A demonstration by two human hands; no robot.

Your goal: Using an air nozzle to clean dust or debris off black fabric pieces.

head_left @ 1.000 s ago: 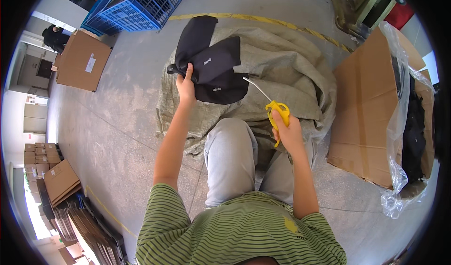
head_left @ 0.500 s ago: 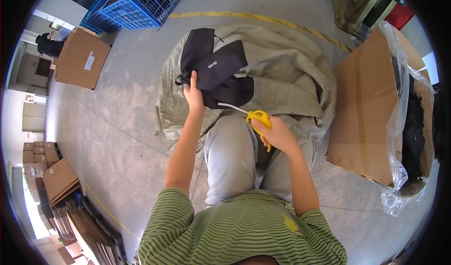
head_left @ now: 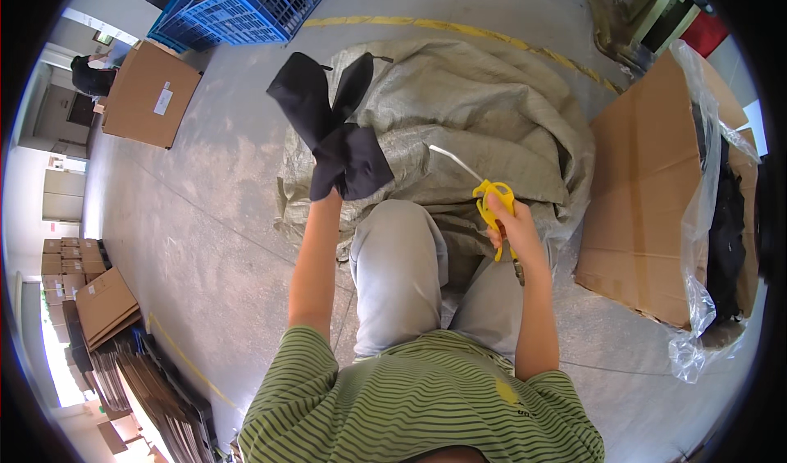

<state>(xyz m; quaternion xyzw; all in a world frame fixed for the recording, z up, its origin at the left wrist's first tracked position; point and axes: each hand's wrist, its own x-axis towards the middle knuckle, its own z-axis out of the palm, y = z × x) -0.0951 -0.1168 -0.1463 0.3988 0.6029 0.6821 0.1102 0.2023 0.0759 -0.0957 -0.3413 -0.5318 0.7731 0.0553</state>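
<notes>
A black fabric item with several floppy flaps (head_left: pixel 352 161) hangs up in front of me on the left, above the edge of the sacking. My left hand (head_left: pixel 327 198) grips it from below, its fingers mostly covered by the cloth; its exact kind I cannot make out. Over my thigh on the right, my right hand (head_left: pixel 515 229) is closed round the handle of a yellow air blow gun (head_left: pixel 502 191). The gun's thin, bent metal nozzle points up and left towards the black fabric, apart from it.
Crumpled grey-green sacking (head_left: pixel 484 110) lies ahead on the floor. To the right stands an open carton (head_left: pixel 635 209) with clear plastic and black items. A blue plastic crate (head_left: pixel 246 16) is far left, near a closed carton (head_left: pixel 152 94). Flattened cardboard (head_left: pixel 106 307) leans at left.
My left hand has turned the black fabric over and moved it left, so its lettered side no longer shows. The blow gun has moved right, away from the fabric.
</notes>
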